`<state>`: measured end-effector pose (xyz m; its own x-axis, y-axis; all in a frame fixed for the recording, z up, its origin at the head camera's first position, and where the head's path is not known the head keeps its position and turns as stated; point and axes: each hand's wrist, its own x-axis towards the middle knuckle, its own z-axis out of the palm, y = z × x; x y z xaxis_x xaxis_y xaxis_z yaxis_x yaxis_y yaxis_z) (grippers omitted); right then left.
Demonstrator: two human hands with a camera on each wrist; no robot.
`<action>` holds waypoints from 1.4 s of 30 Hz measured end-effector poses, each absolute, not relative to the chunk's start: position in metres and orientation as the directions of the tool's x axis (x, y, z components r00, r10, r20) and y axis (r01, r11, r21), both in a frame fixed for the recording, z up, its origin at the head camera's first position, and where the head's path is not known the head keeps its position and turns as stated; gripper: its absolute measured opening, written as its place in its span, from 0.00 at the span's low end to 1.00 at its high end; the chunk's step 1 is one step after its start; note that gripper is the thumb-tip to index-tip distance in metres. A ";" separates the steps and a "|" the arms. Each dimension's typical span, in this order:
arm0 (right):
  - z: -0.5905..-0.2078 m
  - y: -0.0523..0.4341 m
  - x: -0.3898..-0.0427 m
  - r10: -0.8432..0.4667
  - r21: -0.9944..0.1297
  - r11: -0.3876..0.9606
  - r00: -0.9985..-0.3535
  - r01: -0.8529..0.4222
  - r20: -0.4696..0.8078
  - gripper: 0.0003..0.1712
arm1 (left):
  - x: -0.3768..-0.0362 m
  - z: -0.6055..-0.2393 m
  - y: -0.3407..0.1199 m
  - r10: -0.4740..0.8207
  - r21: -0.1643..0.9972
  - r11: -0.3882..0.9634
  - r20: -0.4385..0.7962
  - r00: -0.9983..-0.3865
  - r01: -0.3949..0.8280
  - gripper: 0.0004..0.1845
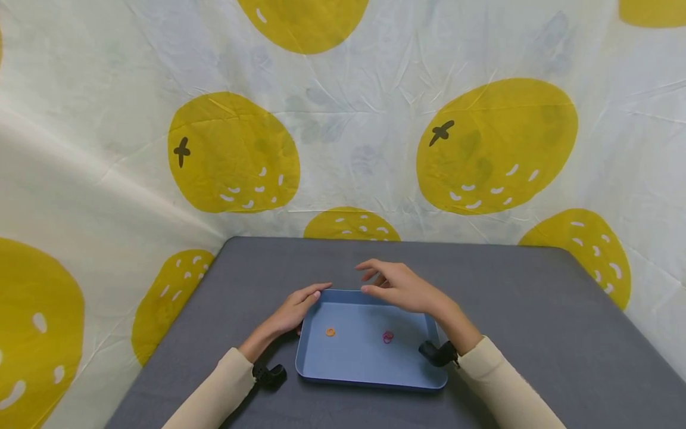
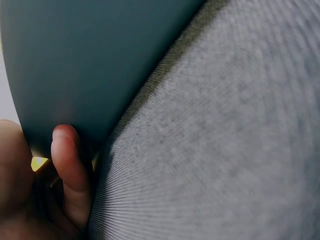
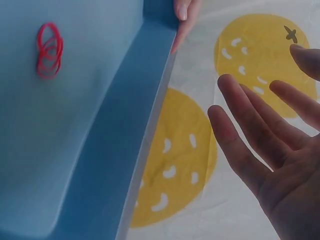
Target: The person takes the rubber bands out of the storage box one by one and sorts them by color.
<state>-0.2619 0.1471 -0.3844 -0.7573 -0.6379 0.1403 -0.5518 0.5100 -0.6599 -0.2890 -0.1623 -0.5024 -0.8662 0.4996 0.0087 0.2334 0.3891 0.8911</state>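
Observation:
A shallow blue tray (image 1: 359,357) lies on the grey table. On its floor, toward the left, is a small orange ring-shaped band (image 1: 330,332). Right of the middle lies a small cluster of overlapping red rubber bands (image 1: 388,338), seen larger as red loops (image 3: 49,51) in the right wrist view. My left hand (image 1: 295,310) grips the tray's far left corner, thumb at the rim and fingers against the outer wall (image 2: 75,65). Over the far rim, my right hand (image 1: 402,286) hovers with fingers spread and holds nothing (image 3: 280,145).
The grey table (image 1: 514,333) extends around the tray on all sides. Behind and to the left hangs a white cloth (image 1: 354,143) printed with large yellow fruit shapes. Each wrist wears a black camera (image 1: 436,353).

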 end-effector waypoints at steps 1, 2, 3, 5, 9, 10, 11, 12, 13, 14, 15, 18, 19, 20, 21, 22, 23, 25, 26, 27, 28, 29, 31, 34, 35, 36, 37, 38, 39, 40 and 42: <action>-0.385 0.144 -0.263 -0.645 -0.663 0.502 -0.751 -0.555 0.141 0.26 | -0.290 -0.502 -0.163 0.502 0.895 0.383 0.008 -0.865 0.230 0.25; -0.386 0.142 -0.265 -0.652 -0.665 0.496 -0.746 -0.558 0.139 0.25 | -0.290 -0.502 -0.163 0.505 0.898 0.376 0.007 -0.863 0.227 0.25; -0.387 0.138 -0.266 -0.658 -0.668 0.491 -0.740 -0.559 0.136 0.24 | -0.291 -0.502 -0.164 0.507 0.901 0.369 0.008 -0.862 0.226 0.25; -0.391 0.131 -0.269 -0.675 -0.673 0.480 -0.727 -0.563 0.127 0.21 | -0.292 -0.502 -0.166 0.512 0.905 0.362 0.009 -0.859 0.225 0.26; -0.399 0.116 -0.272 -0.708 -0.675 0.466 -0.699 -0.572 0.103 0.17 | -0.292 -0.501 -0.168 0.521 0.908 0.355 0.005 -0.854 0.222 0.26; -0.401 0.113 -0.273 -0.715 -0.673 0.466 -0.692 -0.574 0.095 0.16 | -0.292 -0.501 -0.168 0.520 0.908 0.355 0.003 -0.854 0.220 0.26; -0.403 0.110 -0.274 -0.724 -0.673 0.462 -0.684 -0.577 0.090 0.16 | -0.292 -0.501 -0.168 0.521 0.910 0.352 0.002 -0.854 0.217 0.26; -0.404 0.107 -0.275 -0.731 -0.672 0.458 -0.676 -0.582 0.087 0.15 | -0.292 -0.501 -0.168 0.520 0.911 0.351 0.002 -0.854 0.216 0.26; -0.406 0.105 -0.275 -0.738 -0.670 0.456 -0.670 -0.586 0.083 0.15 | -0.292 -0.501 -0.168 0.519 0.912 0.350 0.001 -0.855 0.214 0.26; -0.408 0.103 -0.276 -0.743 -0.667 0.456 -0.664 -0.590 0.079 0.15 | -0.291 -0.501 -0.168 0.519 0.914 0.347 0.002 -0.855 0.212 0.26; -0.410 0.102 -0.277 -0.749 -0.663 0.455 -0.658 -0.594 0.077 0.15 | -0.291 -0.502 -0.167 0.517 0.914 0.346 0.003 -0.856 0.212 0.26; -0.414 0.097 -0.279 -0.763 -0.658 0.450 -0.643 -0.604 0.069 0.14 | -0.291 -0.503 -0.167 0.508 0.911 0.351 0.008 -0.861 0.216 0.26; -0.416 0.095 -0.280 -0.766 -0.652 0.452 -0.639 -0.608 0.064 0.14 | -0.291 -0.504 -0.167 0.502 0.909 0.357 0.010 -0.865 0.218 0.26; -0.418 0.093 -0.281 -0.771 -0.650 0.452 -0.634 -0.611 0.059 0.14 | -0.292 -0.504 -0.167 0.495 0.904 0.365 0.014 -0.869 0.222 0.26; -0.419 0.091 -0.281 -0.776 -0.647 0.451 -0.628 -0.615 0.056 0.13 | -0.292 -0.505 -0.167 0.487 0.900 0.373 0.016 -0.873 0.225 0.26; -0.421 0.089 -0.282 -0.780 -0.644 0.450 -0.623 -0.619 0.053 0.13 | -0.292 -0.505 -0.167 0.480 0.898 0.378 0.019 -0.877 0.227 0.25; -0.422 0.087 -0.283 -0.784 -0.637 0.451 -0.619 -0.625 0.052 0.11 | -0.292 -0.505 -0.167 0.475 0.895 0.383 0.022 -0.880 0.229 0.25; -0.426 0.083 -0.285 -0.790 -0.618 0.454 -0.611 -0.641 0.054 0.09 | -0.292 -0.505 -0.166 0.468 0.894 0.383 0.028 -0.883 0.232 0.26; -0.428 0.080 -0.285 -0.792 -0.612 0.458 -0.609 -0.645 0.050 0.08 | -0.292 -0.505 -0.166 0.469 0.895 0.381 0.031 -0.882 0.234 0.26; -0.429 0.079 -0.285 -0.792 -0.606 0.462 -0.609 -0.647 0.045 0.07 | -0.293 -0.504 -0.166 0.472 0.895 0.378 0.035 -0.881 0.238 0.26; -0.431 0.076 -0.285 -0.792 -0.602 0.468 -0.609 -0.647 0.038 0.06 | -0.293 -0.504 -0.165 0.476 0.895 0.376 0.038 -0.879 0.242 0.26; -0.432 0.074 -0.285 -0.793 -0.599 0.473 -0.608 -0.647 0.031 0.06 | -0.293 -0.503 -0.165 0.480 0.894 0.375 0.041 -0.876 0.247 0.26; -0.434 0.071 -0.284 -0.794 -0.607 0.477 -0.608 -0.635 0.013 0.04 | -0.293 -0.504 -0.165 0.486 0.893 0.371 0.048 -0.873 0.255 0.26; -0.438 0.067 -0.283 -0.789 -0.623 0.486 -0.614 -0.613 -0.012 0.02 | -0.292 -0.504 -0.164 0.490 0.892 0.370 0.051 -0.870 0.261 0.26; -0.440 0.066 -0.283 -0.786 -0.627 0.491 -0.617 -0.605 -0.020 0.02 | -0.292 -0.504 -0.164 0.489 0.892 0.370 0.051 -0.871 0.260 0.26; -0.441 0.066 -0.282 -0.782 -0.630 0.497 -0.623 -0.597 -0.027 0.03 | -0.292 -0.504 -0.164 0.488 0.891 0.373 0.050 -0.871 0.260 0.25; -0.443 0.065 -0.282 -0.777 -0.630 0.505 -0.628 -0.590 -0.034 0.03 | -0.292 -0.504 -0.164 0.488 0.888 0.379 0.047 -0.871 0.260 0.25; -0.445 0.065 -0.282 -0.774 -0.630 0.509 -0.632 -0.587 -0.037 0.03 | -0.292 -0.504 -0.163 0.486 0.887 0.383 0.044 -0.873 0.258 0.25; -0.447 0.064 -0.282 -0.770 -0.628 0.515 -0.636 -0.584 -0.041 0.04 | -0.292 -0.504 -0.163 0.484 0.886 0.385 0.043 -0.874 0.257 0.25; -0.448 0.064 -0.282 -0.768 -0.626 0.518 -0.639 -0.583 -0.040 0.04 | -0.291 -0.505 -0.163 0.482 0.886 0.386 0.043 -0.875 0.256 0.25; -0.451 0.064 -0.282 -0.765 -0.622 0.521 -0.643 -0.584 -0.037 0.04 | -0.291 -0.505 -0.163 0.478 0.886 0.388 0.044 -0.877 0.256 0.25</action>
